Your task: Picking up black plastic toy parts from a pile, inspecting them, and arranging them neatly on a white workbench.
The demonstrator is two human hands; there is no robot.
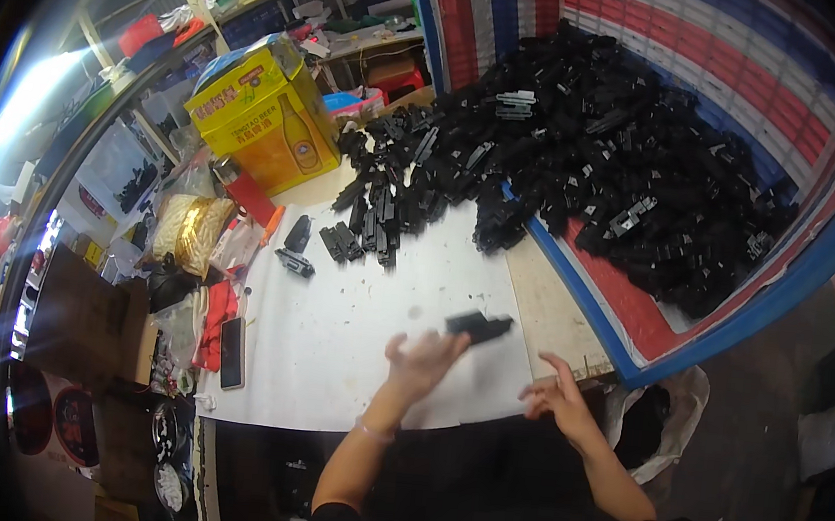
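Note:
Over the white sheet point(359, 345), my left hand point(425, 362) is smeared by motion. A blurred black plastic part point(478, 328), long and blocky, is at its fingertips and seems pinched there; the exact grip is unclear. To the right, near the front edge of the table, my right hand point(560, 400) is open, its fingers spread and nothing in them. Beyond my hands, a few loose black plastic parts point(295, 263) lie on the sheet's left side. Several more point(372, 228) sit in a small cluster at the sheet's far edge.
A large heap of black parts point(619, 149) fills a striped red, white and blue bin point(650, 348) at far right. A yellow carton point(271, 116) stands at far left. A phone point(234, 353) lies by the left edge; a white bag point(684, 417) hangs below right.

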